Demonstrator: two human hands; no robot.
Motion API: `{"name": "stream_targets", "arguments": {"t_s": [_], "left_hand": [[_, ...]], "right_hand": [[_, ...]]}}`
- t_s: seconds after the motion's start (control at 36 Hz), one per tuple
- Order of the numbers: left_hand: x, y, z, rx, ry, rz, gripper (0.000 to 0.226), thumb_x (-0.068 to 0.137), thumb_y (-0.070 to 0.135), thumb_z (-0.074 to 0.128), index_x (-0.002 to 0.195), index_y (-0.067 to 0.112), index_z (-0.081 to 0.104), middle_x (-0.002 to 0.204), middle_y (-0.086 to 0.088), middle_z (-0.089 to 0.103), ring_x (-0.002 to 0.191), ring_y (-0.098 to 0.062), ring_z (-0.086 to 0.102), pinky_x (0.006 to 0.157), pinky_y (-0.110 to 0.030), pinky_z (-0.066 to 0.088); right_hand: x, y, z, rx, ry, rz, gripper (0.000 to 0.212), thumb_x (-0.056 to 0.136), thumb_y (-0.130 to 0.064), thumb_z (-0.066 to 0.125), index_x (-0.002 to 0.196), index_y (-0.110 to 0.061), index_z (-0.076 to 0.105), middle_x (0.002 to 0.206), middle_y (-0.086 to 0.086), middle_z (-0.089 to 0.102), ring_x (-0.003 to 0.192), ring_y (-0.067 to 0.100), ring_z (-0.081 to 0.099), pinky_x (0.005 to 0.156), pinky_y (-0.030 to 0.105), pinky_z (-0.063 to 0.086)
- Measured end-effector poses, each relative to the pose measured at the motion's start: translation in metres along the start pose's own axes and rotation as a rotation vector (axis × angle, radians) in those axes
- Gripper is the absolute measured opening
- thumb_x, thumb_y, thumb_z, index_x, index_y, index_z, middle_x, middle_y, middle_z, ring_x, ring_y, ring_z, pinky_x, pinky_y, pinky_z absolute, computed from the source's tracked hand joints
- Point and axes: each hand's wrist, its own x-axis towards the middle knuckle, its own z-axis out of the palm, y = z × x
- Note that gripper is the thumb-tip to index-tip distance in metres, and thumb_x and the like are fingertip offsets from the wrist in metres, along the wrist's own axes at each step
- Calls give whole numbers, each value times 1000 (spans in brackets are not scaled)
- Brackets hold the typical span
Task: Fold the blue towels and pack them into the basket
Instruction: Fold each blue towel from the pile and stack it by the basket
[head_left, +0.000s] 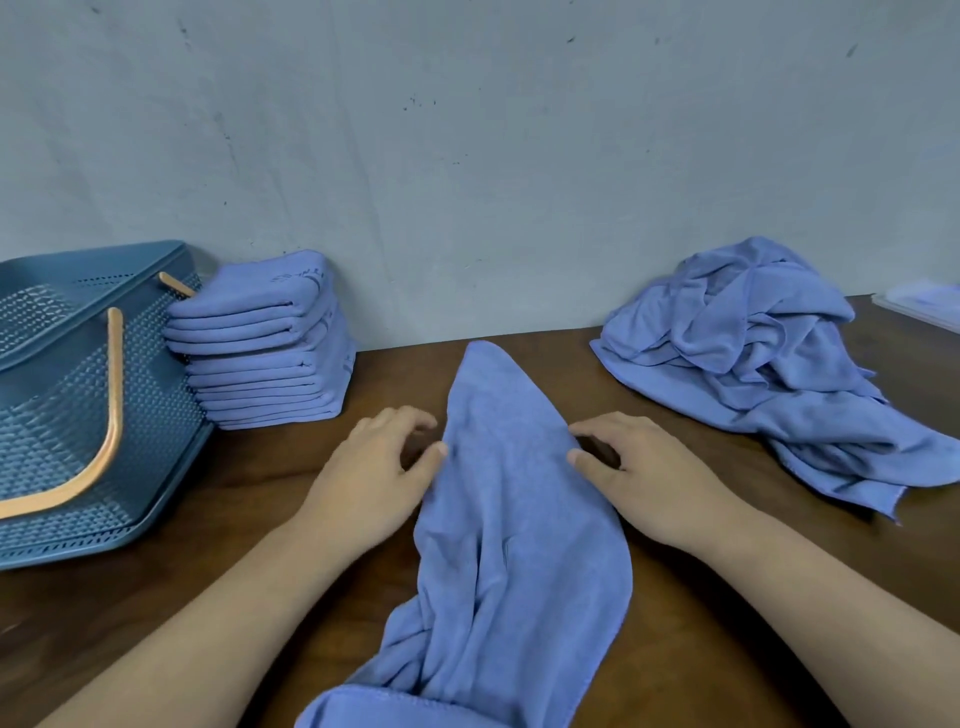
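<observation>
The teal perforated plastic basket (156, 395) stands far left of the rumpled blue cloth towel (519, 519) on the brown wooden counter (234, 478). The left hand (384, 467) and right hand (644, 473) each appear to have a pinching grip on the towel's side edges. Best to draw them apart evenly and flatten the creases before folding.

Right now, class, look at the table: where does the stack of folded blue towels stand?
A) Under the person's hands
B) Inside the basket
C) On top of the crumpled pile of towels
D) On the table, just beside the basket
D: the stack of folded towels stands on the table right next to the basket, outside its wall, and far from the crumpled pile.
</observation>
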Motion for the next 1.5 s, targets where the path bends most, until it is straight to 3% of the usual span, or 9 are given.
{"name": "stream_targets", "arguments": {"t_s": [0.11,0.28,0.47,0.64,0.75,0.89,1.08,1.33,1.5], "left_hand": [[-2,-2,15,48,-181,107,50,98,64,50,145,46,52,149,29,49,145,-4,38,123,-44,32],[-7,17,7,-435,-144,20,22,89,3,67,91,26,68,84,3,69,75,-26,61,74,-45,51],[0,28,-9,-1173,-116,-378,20,68,9,55,86,16,54,87,-8,62,76,-22,48,67,-35,38],[-1,26,-10,-734,-238,-448,36,83,34,88,108,15,71,95,-2,77,81,-15,66,79,-32,48],[-6,41,-15,-450,-351,-270,36,81,51,88,106,30,73,92,6,78,77,-2,66,74,-23,46],[-9,52,-19,-267,-487,-186,31,84,52,84,105,32,72,70,-3,65,62,-10,52,63,-32,37],[-8,51,-24,-564,-408,-98,16,86,7,73,96,21,71,93,-9,74,80,-18,61,76,-38,47],[5,41,-14,-941,-366,-436,80,75,85,74,128,24,71,126,1,76,123,-21,68,113,-45,45],[-2,42,-15,-1020,-305,-370,23,95,27,79,116,21,76,110,-12,75,96,-26,70,94,-45,53]], "right_hand": [[2,-5,5,-22,-38,-45,36,102,-47,60,137,-43,63,138,-30,56,131,0,46,111,34,43],[-4,-14,-6,327,39,-15,32,94,-5,66,88,-35,76,81,-9,74,75,15,67,73,36,53],[-9,-21,-35,592,-167,-13,15,77,-17,55,87,-18,67,71,0,62,62,11,49,61,26,37],[-18,-23,-49,538,-498,-18,21,106,-21,61,93,-8,71,66,20,65,53,27,51,54,29,36],[-5,-13,-25,239,-28,-74,16,97,-33,73,113,-35,70,107,-12,74,92,12,68,83,34,55],[2,-13,0,-135,-121,38,75,94,-75,52,159,-42,35,168,-18,26,156,10,19,126,46,24],[2,-27,4,321,-80,-12,6,95,-31,73,93,-26,72,116,-11,73,117,14,64,103,44,51],[-18,-55,-6,658,-232,-261,19,103,6,57,106,-10,67,139,-9,68,140,4,53,116,38,45],[-26,-59,-13,696,-303,-285,17,99,3,67,108,-9,76,136,-7,70,135,11,60,116,35,45]]}}
